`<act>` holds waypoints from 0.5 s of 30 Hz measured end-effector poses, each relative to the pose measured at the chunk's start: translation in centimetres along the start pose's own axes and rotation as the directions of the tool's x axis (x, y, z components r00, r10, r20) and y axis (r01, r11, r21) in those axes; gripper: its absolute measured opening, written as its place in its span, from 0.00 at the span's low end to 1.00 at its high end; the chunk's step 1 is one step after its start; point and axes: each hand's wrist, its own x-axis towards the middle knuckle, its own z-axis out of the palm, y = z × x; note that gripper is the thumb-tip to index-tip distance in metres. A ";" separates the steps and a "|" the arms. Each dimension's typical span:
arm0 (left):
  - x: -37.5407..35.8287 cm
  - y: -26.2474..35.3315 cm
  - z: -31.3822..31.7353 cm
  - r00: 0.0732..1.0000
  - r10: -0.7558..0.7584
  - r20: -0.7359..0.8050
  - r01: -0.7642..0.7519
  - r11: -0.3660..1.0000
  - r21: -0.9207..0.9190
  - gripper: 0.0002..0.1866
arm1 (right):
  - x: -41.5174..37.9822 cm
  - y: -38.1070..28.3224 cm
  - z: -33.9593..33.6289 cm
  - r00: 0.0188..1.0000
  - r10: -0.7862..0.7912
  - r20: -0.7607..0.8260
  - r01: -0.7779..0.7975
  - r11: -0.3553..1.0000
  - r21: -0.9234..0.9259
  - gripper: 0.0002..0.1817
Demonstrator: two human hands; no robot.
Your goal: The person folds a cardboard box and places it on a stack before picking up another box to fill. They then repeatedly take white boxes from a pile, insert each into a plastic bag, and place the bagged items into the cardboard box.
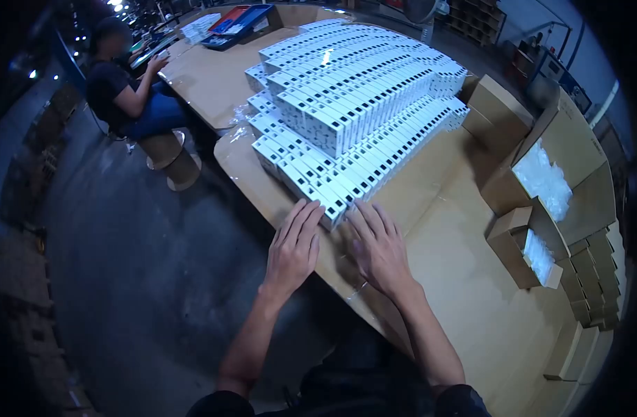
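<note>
Slim white boxes (351, 189), each marked with small dark squares, stand packed in long rows and stacked in tiers on a brown-covered table. My left hand (291, 244) reaches to the near corner of the lowest tier, its outstretched fingers resting on the end boxes. Beside it, my right hand (382, 244) has its fingers stretched toward the right side of the same end, with the fingertips at the edge of the boxes. The thumb of my left hand is mostly hidden. Neither hand has lifted a box.
Open cartons (502, 184) holding clear plastic bags (543, 182) stand at the right, with a smaller carton (516, 243) in front. More folded cardboard (593, 278) lies at the far right. Across the table at left sits another person (120, 83), near a blue tray (238, 29).
</note>
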 end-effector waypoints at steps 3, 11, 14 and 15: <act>0.1 -1.8 0.2 0.996 0.034 0.079 -0.040 0.996 0.074 0.31 | 1.9 -0.2 1.2 0.999 -0.007 0.048 0.013 0.992 -0.122 0.35; -1.3 -4.0 1.7 0.990 0.089 -0.105 -0.074 0.987 0.144 0.22 | 2.1 -0.2 1.6 0.994 0.056 0.093 -0.045 0.992 -0.117 0.35; -1.8 -4.0 1.0 0.990 0.089 -0.109 -0.074 0.988 0.135 0.18 | 2.1 -0.4 1.7 0.996 0.057 0.075 -0.051 0.995 -0.086 0.37; -2.1 -3.8 0.5 0.990 0.076 -0.122 -0.061 0.991 0.121 0.20 | 2.0 -0.7 1.4 0.995 0.068 0.068 -0.062 0.995 -0.080 0.38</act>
